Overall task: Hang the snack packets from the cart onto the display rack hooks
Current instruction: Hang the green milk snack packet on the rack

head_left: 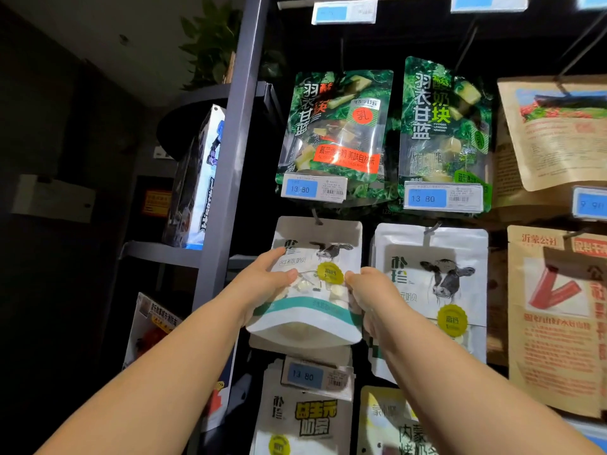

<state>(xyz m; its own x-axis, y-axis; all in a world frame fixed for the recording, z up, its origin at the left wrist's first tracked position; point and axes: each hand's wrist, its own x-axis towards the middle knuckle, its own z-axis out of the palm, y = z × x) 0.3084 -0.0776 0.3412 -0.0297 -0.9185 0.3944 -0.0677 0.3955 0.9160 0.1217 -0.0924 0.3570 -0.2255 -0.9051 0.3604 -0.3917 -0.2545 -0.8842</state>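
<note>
A white snack packet with a cow picture and a teal band (pixel 315 310) is up against the display rack, its top hole at a hook (pixel 317 220). My left hand (pixel 262 284) grips the packet's left side, thumb on the front. My right hand (pixel 371 293) grips its right edge, thumb on the front too. The packet's bottom tilts out toward me. A matching white cow packet (pixel 433 284) hangs on the neighbouring hook to the right. The cart is out of view.
Two green kale snack packets (pixel 335 133) (pixel 443 126) hang above, with blue price tags (pixel 313 188). Brown paper packets (pixel 555 316) fill the right side. More white packets (pixel 305 418) hang below. A grey rack upright (pixel 236 126) stands left, with boxed goods beyond it.
</note>
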